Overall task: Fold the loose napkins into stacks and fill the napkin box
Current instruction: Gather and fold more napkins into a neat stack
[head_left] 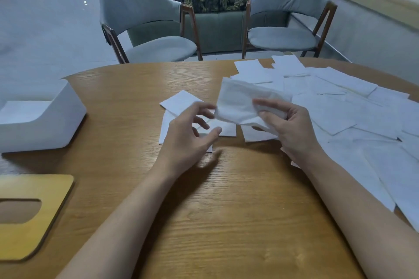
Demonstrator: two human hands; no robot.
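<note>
My right hand (288, 124) pinches a loose white napkin (238, 102) and holds it above the table, its free end drooping to the left. My left hand (190, 133) hovers just left of that napkin with fingers spread and loosely curled, holding nothing. Beneath my hands lie a few folded napkins (181, 102). A large spread of loose napkins (340, 108) covers the right side of the table. The white napkin box (52, 124) stands open at the left edge with napkins (22, 111) inside.
The box's wooden lid (34, 215) with an oval slot lies at the near left of the wooden table (215, 210). Two grey chairs (145, 18) (288, 7) stand beyond the far edge.
</note>
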